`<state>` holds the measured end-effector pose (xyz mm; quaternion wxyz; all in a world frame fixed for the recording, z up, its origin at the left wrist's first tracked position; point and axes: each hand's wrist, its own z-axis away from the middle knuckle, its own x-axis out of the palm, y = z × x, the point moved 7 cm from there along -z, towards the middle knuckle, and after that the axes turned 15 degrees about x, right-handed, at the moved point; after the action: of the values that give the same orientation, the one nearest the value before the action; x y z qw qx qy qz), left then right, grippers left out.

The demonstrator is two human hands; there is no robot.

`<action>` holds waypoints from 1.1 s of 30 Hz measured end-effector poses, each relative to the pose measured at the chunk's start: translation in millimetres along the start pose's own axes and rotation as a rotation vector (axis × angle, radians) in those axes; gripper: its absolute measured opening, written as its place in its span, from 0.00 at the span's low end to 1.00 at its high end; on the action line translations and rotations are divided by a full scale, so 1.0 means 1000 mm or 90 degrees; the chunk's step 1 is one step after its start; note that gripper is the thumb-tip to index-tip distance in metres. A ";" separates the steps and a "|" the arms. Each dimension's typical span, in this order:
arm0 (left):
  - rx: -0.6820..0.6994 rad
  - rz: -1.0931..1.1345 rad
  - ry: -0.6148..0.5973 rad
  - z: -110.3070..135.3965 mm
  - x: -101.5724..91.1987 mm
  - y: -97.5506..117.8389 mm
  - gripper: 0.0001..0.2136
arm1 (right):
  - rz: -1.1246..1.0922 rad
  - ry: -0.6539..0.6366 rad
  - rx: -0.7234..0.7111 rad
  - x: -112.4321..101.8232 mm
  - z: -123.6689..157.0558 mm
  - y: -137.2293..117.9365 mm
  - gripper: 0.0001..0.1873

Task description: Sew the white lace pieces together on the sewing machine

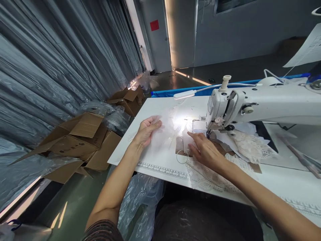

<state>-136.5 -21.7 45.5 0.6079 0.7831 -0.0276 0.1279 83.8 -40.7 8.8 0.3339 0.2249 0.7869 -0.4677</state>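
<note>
A white sewing machine point(263, 103) stands on a white table point(160, 167), its lamp lighting the needle area. My left hand point(146, 131) lies on a sheer, nearly see-through piece of fabric point(165, 134), fingers curled over its left edge. My right hand point(204, 149) rests flat with fingers stretched toward the presser foot point(208, 133), pressing the fabric down. White lace point(213, 174) lies under my right wrist and hangs over the table's front edge. More lace point(250, 145) is piled right of the needle.
A printed ruler point(163, 170) runs along the table's front edge. Open cardboard boxes point(82, 140) and clear plastic bags point(112, 115) cover the floor at left beside a grey curtain wall. Plastic wrap point(140, 201) hangs under the table. A blue rail point(190, 91) borders the table's far side.
</note>
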 end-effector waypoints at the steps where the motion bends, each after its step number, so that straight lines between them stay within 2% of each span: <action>1: -0.005 -0.001 -0.008 0.001 0.000 -0.001 0.22 | 0.010 -0.007 -0.007 0.000 0.002 -0.003 0.21; 4: -0.025 -0.005 -0.043 0.003 0.003 -0.005 0.22 | -0.017 -0.008 -0.025 -0.013 0.010 -0.011 0.19; 7: -0.047 -0.005 -0.108 0.005 0.017 -0.009 0.26 | -0.103 -0.025 -0.010 -0.032 0.018 -0.011 0.17; 11: -0.057 -0.017 -0.215 0.006 0.046 -0.011 0.25 | -0.158 -0.042 0.035 -0.048 0.023 0.002 0.14; 14: -0.018 -0.057 -0.244 -0.004 0.057 -0.005 0.22 | -0.158 -0.055 0.041 -0.054 0.032 0.012 0.12; 19: 0.129 -0.210 -0.185 -0.029 0.046 0.022 0.16 | -0.137 -0.093 0.062 -0.065 0.056 0.027 0.12; 23: 0.206 -0.310 -0.159 -0.032 0.039 0.038 0.15 | -0.120 -0.097 0.087 -0.072 0.072 0.042 0.12; 29: 0.211 -0.309 -0.150 -0.025 0.033 0.043 0.15 | -0.142 -0.107 0.114 -0.072 0.082 0.056 0.11; 33: 0.184 -0.329 -0.193 -0.016 0.035 0.045 0.14 | -0.180 -0.123 0.131 -0.078 0.081 0.041 0.11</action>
<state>-114.2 -13.9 100.2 0.4920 0.8524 0.1005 -0.1458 189.5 -96.8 14.8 0.3142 0.0995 0.7231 -0.6070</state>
